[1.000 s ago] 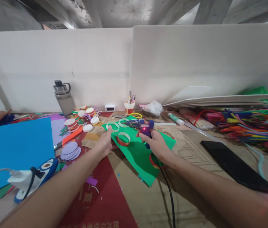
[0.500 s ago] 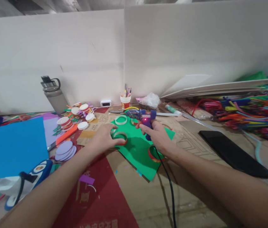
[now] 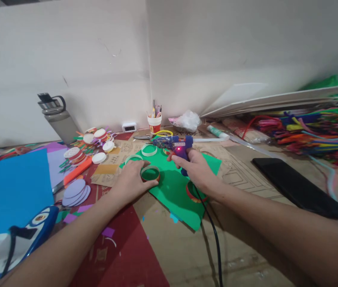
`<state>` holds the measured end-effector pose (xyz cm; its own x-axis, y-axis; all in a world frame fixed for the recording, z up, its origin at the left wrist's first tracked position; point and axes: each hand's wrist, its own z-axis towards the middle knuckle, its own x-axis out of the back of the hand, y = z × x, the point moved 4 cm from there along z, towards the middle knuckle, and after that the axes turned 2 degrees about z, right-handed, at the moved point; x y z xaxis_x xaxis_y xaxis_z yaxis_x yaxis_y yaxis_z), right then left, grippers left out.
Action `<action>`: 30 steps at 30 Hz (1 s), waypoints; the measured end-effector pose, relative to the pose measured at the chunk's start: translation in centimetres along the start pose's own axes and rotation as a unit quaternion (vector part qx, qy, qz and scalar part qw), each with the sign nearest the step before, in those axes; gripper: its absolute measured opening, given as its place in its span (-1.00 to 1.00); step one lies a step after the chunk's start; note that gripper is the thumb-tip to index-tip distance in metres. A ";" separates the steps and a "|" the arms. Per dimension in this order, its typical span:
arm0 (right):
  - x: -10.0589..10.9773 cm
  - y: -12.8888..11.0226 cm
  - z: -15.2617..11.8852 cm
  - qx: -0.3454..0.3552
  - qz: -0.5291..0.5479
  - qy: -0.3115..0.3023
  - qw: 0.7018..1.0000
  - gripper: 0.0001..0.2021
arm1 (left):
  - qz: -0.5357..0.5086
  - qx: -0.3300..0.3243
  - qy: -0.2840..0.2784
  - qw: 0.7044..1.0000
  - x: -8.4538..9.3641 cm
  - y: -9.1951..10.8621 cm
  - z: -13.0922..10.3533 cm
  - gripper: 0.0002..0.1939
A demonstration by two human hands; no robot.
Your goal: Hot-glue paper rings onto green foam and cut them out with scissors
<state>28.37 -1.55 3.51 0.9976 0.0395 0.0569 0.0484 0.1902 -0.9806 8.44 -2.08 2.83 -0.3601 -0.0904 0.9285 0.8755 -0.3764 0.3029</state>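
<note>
My right hand (image 3: 200,169) is wrapped round the grip of a blue hot glue gun (image 3: 183,145). Its red light glows, its nozzle points left, and a black cord hangs below. A green sheet (image 3: 174,203) lies under both hands. My left hand (image 3: 131,179) has its thumb and fingers round a red paper ring (image 3: 150,179), which stands on the green sheet. Other rings are close by: a pale ring (image 3: 149,150) behind, another pale ring (image 3: 133,158) past my left knuckles, and a red ring (image 3: 193,196) below my right wrist, partly hidden by the cord.
At left are a blue sheet (image 3: 10,179), lilac paper discs (image 3: 74,189), an orange cutter (image 3: 77,170) and a grey bottle (image 3: 61,121). A cup of pens (image 3: 155,123) stands near the back board. A black phone (image 3: 297,187) and colourful pipe cleaners (image 3: 321,135) lie at right.
The view has shifted slightly. My left thumb and fingers have settled closer round the red ring, and a pale ring behind the hand shows more. The glue gun stays in my right hand.
</note>
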 end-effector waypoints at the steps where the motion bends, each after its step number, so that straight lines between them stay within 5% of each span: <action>1: 0.0 0.0 0.0 0.000 0.004 -0.001 1.000 -0.75 | -0.014 0.001 0.006 1.000 0.2 0.1 0.0 -0.40; 8: 0.1 0.1 0.1 0.010 0.008 -0.001 1.000 -0.77 | -0.023 0.037 0.153 0.987 2.8 -2.5 0.9 -0.61; 14: -0.1 0.2 -0.2 0.008 0.009 0.013 1.000 -0.75 | 0.020 0.093 0.053 0.994 1.2 -5.8 1.9 -0.59; 21: -0.3 0.5 -0.4 -0.017 0.000 0.019 1.000 -0.74 | 0.023 0.136 0.028 0.990 2.5 -4.4 1.1 -0.56; 27: 0.7 -0.5 -0.6 0.018 0.008 0.015 1.000 -0.74 | -0.111 0.222 -0.122 0.961 1.6 -4.7 0.7 -0.52; 30: 1.7 -0.9 -0.8 0.023 0.000 0.027 0.999 -0.75 | -0.038 0.188 -0.097 0.977 2.0 -4.5 1.6 -0.64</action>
<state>30.02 -2.44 4.31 0.9989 -0.0123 0.0452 0.0468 0.2360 -0.9706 4.32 0.93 3.71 -0.3929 0.1153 0.9123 0.9181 -0.0065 0.3962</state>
